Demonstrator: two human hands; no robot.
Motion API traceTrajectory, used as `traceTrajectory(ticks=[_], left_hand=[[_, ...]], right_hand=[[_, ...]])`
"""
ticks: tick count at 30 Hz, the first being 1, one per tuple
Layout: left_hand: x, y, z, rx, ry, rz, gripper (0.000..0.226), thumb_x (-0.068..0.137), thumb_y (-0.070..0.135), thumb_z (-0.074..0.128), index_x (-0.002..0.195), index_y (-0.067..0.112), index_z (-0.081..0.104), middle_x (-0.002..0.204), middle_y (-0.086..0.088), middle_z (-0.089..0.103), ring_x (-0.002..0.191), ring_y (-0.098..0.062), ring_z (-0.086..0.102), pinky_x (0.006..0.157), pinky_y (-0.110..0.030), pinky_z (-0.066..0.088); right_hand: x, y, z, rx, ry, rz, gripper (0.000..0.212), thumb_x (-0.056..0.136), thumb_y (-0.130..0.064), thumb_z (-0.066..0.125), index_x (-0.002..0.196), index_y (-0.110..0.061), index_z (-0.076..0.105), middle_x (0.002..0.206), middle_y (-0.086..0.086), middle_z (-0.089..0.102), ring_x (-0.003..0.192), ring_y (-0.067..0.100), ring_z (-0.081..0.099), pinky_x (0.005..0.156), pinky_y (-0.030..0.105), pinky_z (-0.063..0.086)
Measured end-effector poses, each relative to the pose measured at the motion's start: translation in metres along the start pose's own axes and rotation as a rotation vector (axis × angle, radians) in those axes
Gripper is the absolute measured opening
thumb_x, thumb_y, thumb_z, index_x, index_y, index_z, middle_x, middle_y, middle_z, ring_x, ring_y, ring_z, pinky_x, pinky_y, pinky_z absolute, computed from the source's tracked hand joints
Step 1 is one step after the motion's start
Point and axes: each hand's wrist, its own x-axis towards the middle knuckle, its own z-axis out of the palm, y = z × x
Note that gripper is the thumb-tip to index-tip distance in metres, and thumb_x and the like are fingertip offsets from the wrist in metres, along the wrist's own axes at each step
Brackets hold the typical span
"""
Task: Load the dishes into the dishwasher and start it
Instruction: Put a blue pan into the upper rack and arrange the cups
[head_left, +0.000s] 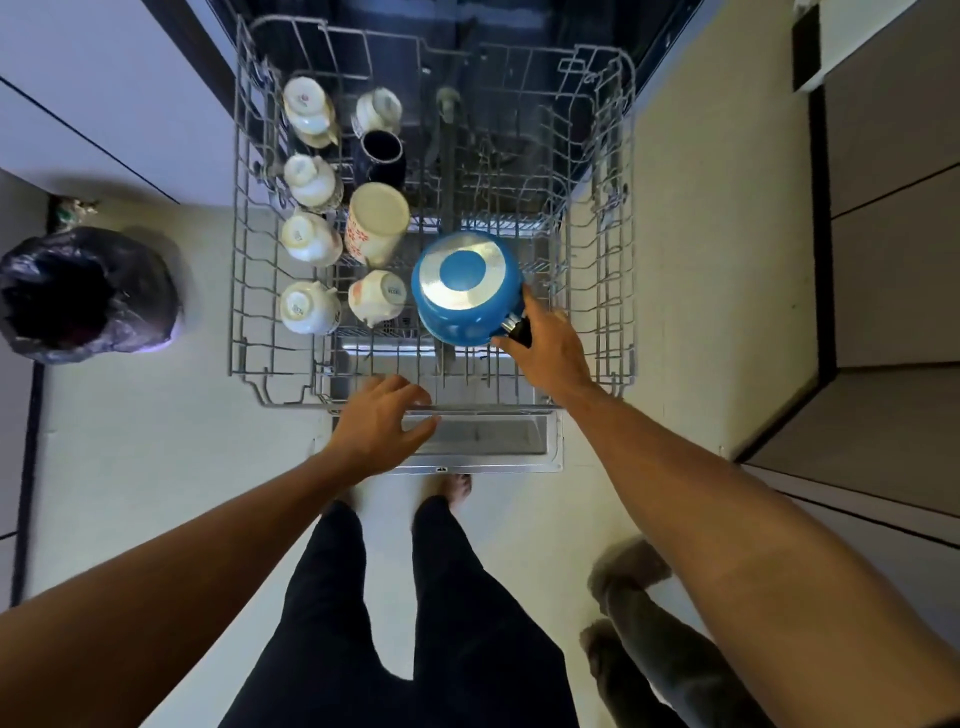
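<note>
The grey wire upper rack (244, 291) of the dishwasher is pulled out over the open door (488, 447). A blue saucepan (465, 288) sits upside down in the rack's middle. My right hand (548, 345) is shut on its black handle at the pan's near right. My left hand (382, 426) hovers open over the rack's front edge, holding nothing. Several white cups (306, 309) stand upside down along the rack's left side, with a tall patterned mug (376, 223) and a dark mug (382, 156) beside them.
A bin lined with a dark bag (85, 296) stands on the floor at the left. Cabinet fronts (893, 291) run along the right. My legs and a bare foot (457, 488) are below the door. The rack's right half holds only bare tines.
</note>
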Motion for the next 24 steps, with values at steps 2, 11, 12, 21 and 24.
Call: traceTrajectory(ticks=[2, 11, 12, 21, 24], left_hand=[[0.002, 0.000, 0.005, 0.018, 0.016, 0.000, 0.048, 0.087, 0.062, 0.049, 0.109, 0.024, 0.068, 0.107, 0.003, 0.064, 0.102, -0.019, 0.056, 0.081, -0.033, 0.046], [0.018, 0.001, 0.015, -0.064, 0.045, -0.054, 0.053, 0.085, 0.067, 0.042, 0.093, 0.022, 0.070, 0.088, 0.004, 0.064, 0.081, -0.016, 0.058, 0.071, -0.034, 0.050], [0.019, 0.000, 0.015, -0.064, 0.052, -0.056, 0.052, 0.085, 0.067, 0.043, 0.092, 0.023, 0.070, 0.086, 0.004, 0.064, 0.080, -0.016, 0.059, 0.071, -0.035, 0.051], [0.023, -0.001, 0.014, -0.039, 0.052, -0.045, 0.052, 0.085, 0.070, 0.043, 0.090, 0.026, 0.070, 0.084, 0.007, 0.064, 0.076, -0.012, 0.059, 0.068, -0.036, 0.054], [0.024, 0.000, 0.011, -0.032, 0.040, -0.045, 0.053, 0.084, 0.071, 0.042, 0.090, 0.026, 0.070, 0.086, 0.007, 0.065, 0.075, -0.011, 0.061, 0.067, -0.036, 0.055]], right_hand=[[0.002, 0.005, 0.002, 0.025, 0.001, 0.037, 0.088, 0.086, -0.048, 0.073, 0.156, -0.035, 0.023, 0.124, 0.008, 0.064, 0.119, 0.026, 0.055, 0.090, 0.038, 0.049], [0.002, 0.026, 0.012, 0.058, -0.077, -0.018, 0.090, 0.089, -0.023, 0.074, 0.159, -0.025, 0.018, 0.117, 0.012, 0.066, 0.105, 0.033, 0.062, 0.089, 0.051, 0.054], [0.000, 0.027, 0.013, 0.031, -0.103, -0.022, 0.089, 0.090, -0.019, 0.073, 0.160, -0.023, 0.017, 0.118, 0.015, 0.065, 0.106, 0.034, 0.059, 0.090, 0.051, 0.052], [-0.004, 0.032, 0.019, 0.030, -0.102, 0.008, 0.084, 0.090, -0.004, 0.068, 0.158, -0.018, 0.022, 0.113, 0.018, 0.068, 0.100, 0.034, 0.066, 0.084, 0.046, 0.056], [-0.005, 0.030, 0.019, 0.046, -0.102, 0.032, 0.083, 0.087, -0.004, 0.068, 0.157, -0.021, 0.026, 0.117, 0.015, 0.067, 0.104, 0.032, 0.065, 0.086, 0.043, 0.056]])
